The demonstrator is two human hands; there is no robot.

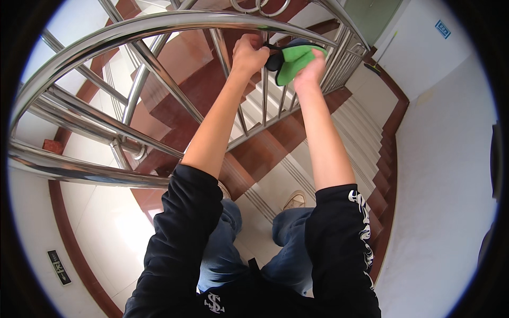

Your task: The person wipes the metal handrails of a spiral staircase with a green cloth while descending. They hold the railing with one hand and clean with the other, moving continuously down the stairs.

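Just below the curved steel handrail [187,24], both my hands are raised at a green fabric piece [296,59] with black edging. My right hand [310,73] grips its right side, thumb on the green face. At its left end is a black part [274,62] with a rounded lump and a short strap. My left hand [249,54] has its fingers curled, and thumb and fingertips meet at this strap. A steel baluster [265,95] runs down behind the hands. What the fabric piece is exactly, I cannot tell.
I stand on light stair treads [292,171] with dark grooved strips, descending ahead. More red-brown steps [179,75] lie beyond the railing. A white wall [433,159] with red-brown skirting bounds the right. A broom [373,67] leans by the lower landing. An exit sign [59,267] is at left.
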